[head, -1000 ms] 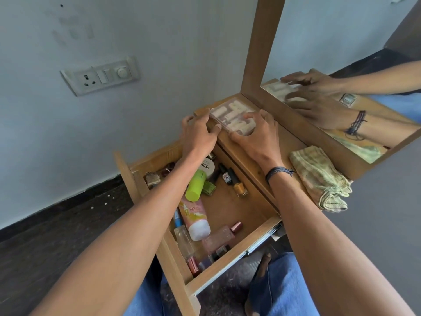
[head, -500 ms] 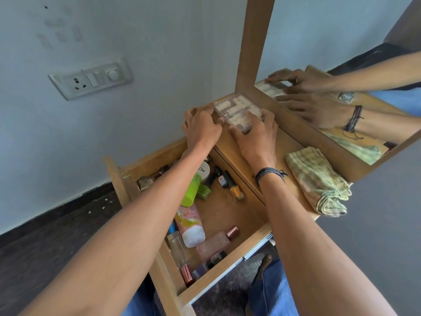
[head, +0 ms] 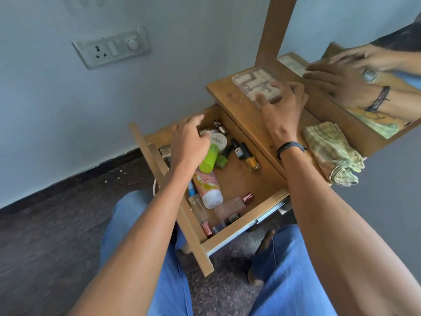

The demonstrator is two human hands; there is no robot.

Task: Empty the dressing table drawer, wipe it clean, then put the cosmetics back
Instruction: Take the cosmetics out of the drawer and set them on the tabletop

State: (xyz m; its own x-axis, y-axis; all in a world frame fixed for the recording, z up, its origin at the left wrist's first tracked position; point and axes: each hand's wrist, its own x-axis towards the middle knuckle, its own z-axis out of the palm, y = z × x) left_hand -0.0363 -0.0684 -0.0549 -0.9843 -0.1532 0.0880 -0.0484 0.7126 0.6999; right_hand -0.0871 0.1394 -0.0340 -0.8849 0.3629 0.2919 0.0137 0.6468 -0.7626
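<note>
The wooden drawer (head: 239, 233) is pulled out and holds several cosmetics: a lime green tube (head: 209, 160), a pink tube with a white cap (head: 207, 185), a white jar (head: 219, 140), small nail polish bottles (head: 251, 161) and a pinkish glass bottle (head: 230, 208). My left hand (head: 189, 144) is down in the drawer's far left corner, fingers curled over small items there; what they hold is hidden. My right hand (head: 282, 110) grips the near end of a clear plastic case (head: 252, 83) that lies on the tabletop (head: 237, 108).
A folded green-yellow cloth (head: 332, 153) lies on the tabletop to the right. The mirror (head: 341, 23) stands behind the case and reflects both hands. A wall socket panel (head: 111, 47) is at upper left. My knees in blue jeans are under the drawer.
My left hand has let go of the clear case and dropped into the drawer's far left corner. The case now rests on the tabletop under my right hand only.
</note>
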